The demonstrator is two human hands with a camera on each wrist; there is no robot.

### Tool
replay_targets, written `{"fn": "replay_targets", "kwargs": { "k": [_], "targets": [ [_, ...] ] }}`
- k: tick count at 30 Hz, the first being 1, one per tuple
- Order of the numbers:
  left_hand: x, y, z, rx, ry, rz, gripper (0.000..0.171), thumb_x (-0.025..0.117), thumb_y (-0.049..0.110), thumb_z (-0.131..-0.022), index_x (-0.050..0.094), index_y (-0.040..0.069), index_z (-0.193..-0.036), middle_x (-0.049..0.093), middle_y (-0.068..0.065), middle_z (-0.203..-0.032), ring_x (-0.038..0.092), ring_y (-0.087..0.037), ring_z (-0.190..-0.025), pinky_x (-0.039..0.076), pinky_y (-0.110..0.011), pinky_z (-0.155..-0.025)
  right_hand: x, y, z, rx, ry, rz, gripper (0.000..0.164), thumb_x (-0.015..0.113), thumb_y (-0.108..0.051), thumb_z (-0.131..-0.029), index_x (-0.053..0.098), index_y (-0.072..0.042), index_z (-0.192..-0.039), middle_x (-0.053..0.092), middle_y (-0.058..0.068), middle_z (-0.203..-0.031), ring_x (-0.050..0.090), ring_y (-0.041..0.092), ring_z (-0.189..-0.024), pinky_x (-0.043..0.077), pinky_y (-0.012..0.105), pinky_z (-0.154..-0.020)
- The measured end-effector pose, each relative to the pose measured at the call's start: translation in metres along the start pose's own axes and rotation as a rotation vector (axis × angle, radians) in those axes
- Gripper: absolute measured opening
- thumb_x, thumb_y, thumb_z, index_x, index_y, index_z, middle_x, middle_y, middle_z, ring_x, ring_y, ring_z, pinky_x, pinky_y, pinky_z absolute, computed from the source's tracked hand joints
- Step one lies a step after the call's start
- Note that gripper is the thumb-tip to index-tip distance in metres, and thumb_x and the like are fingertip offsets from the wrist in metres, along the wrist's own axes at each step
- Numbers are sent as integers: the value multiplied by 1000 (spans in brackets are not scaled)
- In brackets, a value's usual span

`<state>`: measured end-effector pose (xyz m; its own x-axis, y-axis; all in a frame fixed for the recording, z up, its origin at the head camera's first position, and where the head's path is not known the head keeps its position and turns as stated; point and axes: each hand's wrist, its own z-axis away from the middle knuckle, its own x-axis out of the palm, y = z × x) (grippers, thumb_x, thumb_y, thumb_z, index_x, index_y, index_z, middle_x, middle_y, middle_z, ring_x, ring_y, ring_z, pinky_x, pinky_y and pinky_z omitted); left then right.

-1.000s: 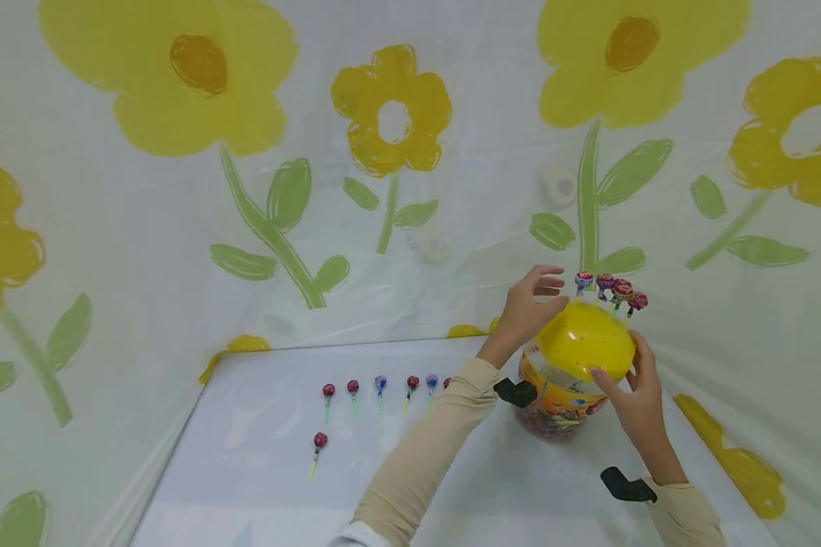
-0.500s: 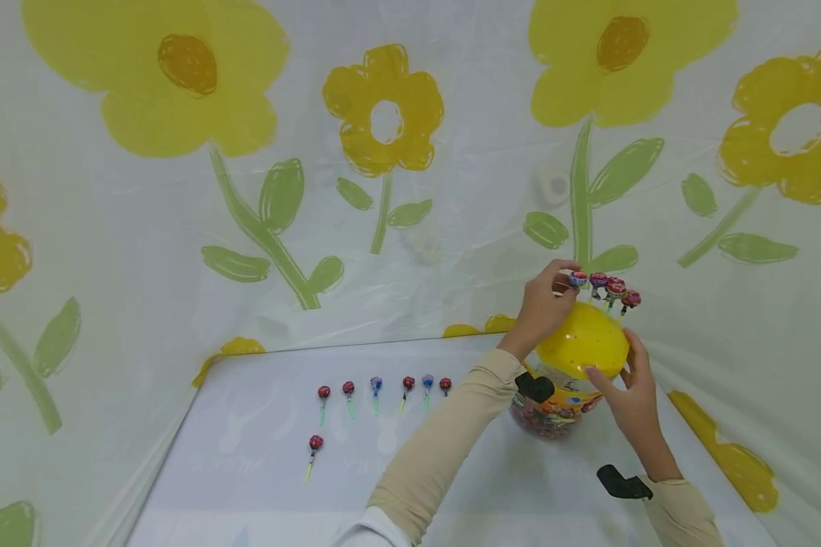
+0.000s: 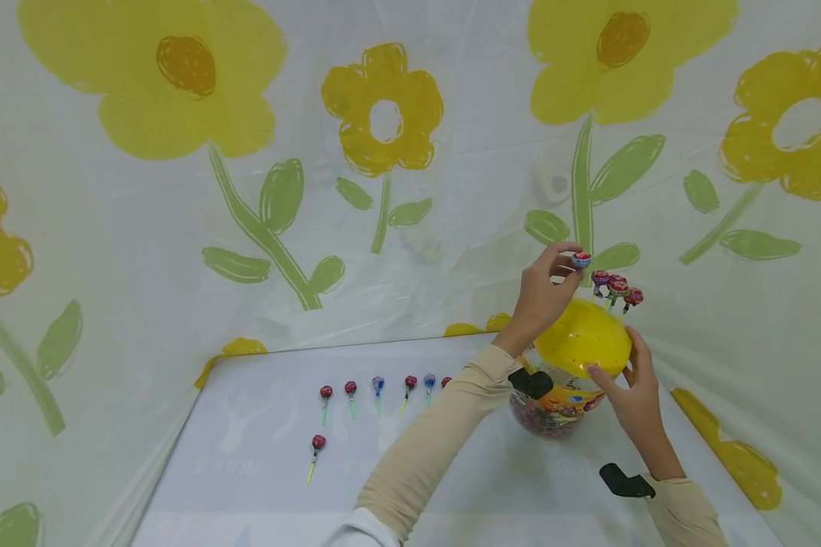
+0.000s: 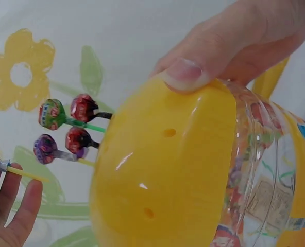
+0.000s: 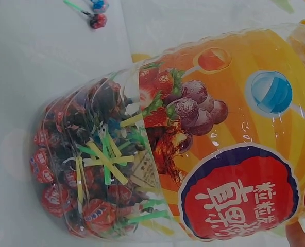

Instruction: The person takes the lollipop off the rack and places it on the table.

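A large clear candy jar [image 3: 550, 414] with a domed yellow lid [image 3: 581, 338] stands on the right of the table. My left hand [image 3: 543, 292] pinches a lollipop [image 3: 581, 260] above the lid's left side. In the left wrist view the yellow stick [image 4: 28, 175] of that lollipop is apart from the lid. Several wrapped lollipops [image 3: 617, 286] stand with their sticks in small holes in the lid. My right hand [image 3: 632, 399] grips the lid's right side, its thumb on the front. Through the jar wall, the right wrist view shows many lollipops [image 5: 98, 213] inside.
On the white table [image 3: 246, 486] lies a row of several lollipops [image 3: 378, 384], with a single lollipop [image 3: 315, 456] in front of its left end. A white cloth [image 3: 479, 190] with printed yellow flowers hangs behind the table and at its sides.
My left hand has reached a lollipop in the lid, taken hold of it and lifted it up out of its hole. My right hand has stayed on the lid.
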<state>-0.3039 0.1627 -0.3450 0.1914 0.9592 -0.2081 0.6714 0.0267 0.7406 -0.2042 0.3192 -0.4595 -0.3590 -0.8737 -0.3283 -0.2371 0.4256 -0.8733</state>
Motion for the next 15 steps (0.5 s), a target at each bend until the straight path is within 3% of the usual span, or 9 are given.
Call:
{"fn": "replay_targets", "kwargs": {
  "k": [5, 12, 15],
  "targets": [
    [-8, 11, 7, -3, -25, 11, 32, 59, 3, -92, 53, 9, -123, 65, -11, -101, 61, -12, -83, 48, -13, -73, -1, 4, 0, 12, -4, 8, 81, 65, -16, -90, 13, -24, -152, 20, 4, -155, 18, 20, -141, 18, 55, -110],
    [-30, 44, 23, -15, -26, 15, 29, 57, -3, -90, 54, 1, -119, 65, -19, -98, 62, -21, -81, 49, -14, -69, -2, 6, -1, 3, 6, 14, 80, 64, -15, -90, 14, -23, -152, 20, 4, -155, 19, 19, -140, 20, 52, -110],
    [-37, 45, 30, -30, -21, 15, 28, 57, -4, -90, 54, 1, -118, 65, -19, -97, 63, -24, -80, 49, -13, -65, -1, 6, -1, -7, 0, 11, 80, 64, -14, -90, 14, -23, -152, 20, 4, -154, 20, 19, -140, 20, 51, -111]
  ]
}}
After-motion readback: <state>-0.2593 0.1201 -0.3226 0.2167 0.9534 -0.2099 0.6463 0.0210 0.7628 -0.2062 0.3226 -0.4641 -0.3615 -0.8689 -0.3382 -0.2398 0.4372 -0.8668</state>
